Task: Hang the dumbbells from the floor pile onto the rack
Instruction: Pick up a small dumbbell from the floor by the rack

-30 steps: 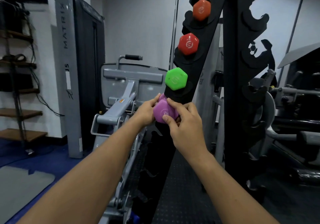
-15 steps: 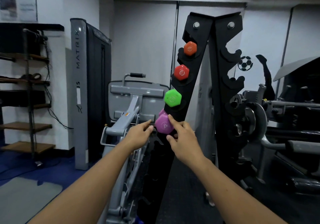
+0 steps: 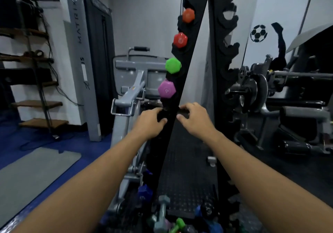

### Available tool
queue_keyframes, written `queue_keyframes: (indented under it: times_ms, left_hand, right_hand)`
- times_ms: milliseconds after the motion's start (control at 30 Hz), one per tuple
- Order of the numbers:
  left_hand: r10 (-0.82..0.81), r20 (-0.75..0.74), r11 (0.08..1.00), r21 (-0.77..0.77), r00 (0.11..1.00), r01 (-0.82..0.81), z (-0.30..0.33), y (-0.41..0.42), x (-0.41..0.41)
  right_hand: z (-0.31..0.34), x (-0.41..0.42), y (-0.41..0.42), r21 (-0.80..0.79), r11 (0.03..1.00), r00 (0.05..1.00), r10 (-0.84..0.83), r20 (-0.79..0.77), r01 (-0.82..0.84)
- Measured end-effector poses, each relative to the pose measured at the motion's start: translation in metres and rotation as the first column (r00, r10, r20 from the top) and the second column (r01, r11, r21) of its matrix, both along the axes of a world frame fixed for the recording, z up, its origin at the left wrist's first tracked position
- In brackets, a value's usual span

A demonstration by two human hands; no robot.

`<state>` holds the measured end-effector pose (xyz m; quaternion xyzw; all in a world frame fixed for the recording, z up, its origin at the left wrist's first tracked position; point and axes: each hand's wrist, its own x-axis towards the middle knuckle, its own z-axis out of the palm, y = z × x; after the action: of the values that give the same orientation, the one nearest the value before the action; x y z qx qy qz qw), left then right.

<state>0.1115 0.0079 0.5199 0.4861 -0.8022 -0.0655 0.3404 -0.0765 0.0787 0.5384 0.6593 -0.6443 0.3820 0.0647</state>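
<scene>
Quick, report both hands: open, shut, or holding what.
Left hand: fingers curled against the dark rack; whether it grips anything cannot be told.
Right hand: fingers curled at the rack too; cannot be told.

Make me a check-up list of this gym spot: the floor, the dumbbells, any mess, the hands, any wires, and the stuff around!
Surface: black rubber floor under the rack; blue floor to the left.
Job's things: black rack carries, top down, orange dumbbell, red dumbbell, green dumbbell and purple dumbbell; floor pile waits at its foot.
Clutter: grey mat on the blue floor.
Grippers: left hand and right hand sit on either side of the rack's upright below the purple dumbbell, fingers curled; whether they hold anything is too dark to tell.
Cables: black wires hang by the shelves.
Surroundings: grey Matrix machine, football wall sticker.
</scene>
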Motion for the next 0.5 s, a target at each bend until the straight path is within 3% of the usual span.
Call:
queue_keyframes:
  times_ms: [167,500]
  left_hand:
    - [-0.011,0.046,0.995,0.097,0.999,0.006,-0.040,0.035,0.000]
    - [-0.068,0.132,0.917,0.398,0.989,0.010,-0.157,0.074,-0.006]
  right_hand:
    - [-0.033,-0.008,0.028,0.065,0.998,0.998,-0.017,-0.059,0.021]
    - [-0.146,-0.022,0.070,0.318,0.948,1.000,0.008,-0.017,-0.002]
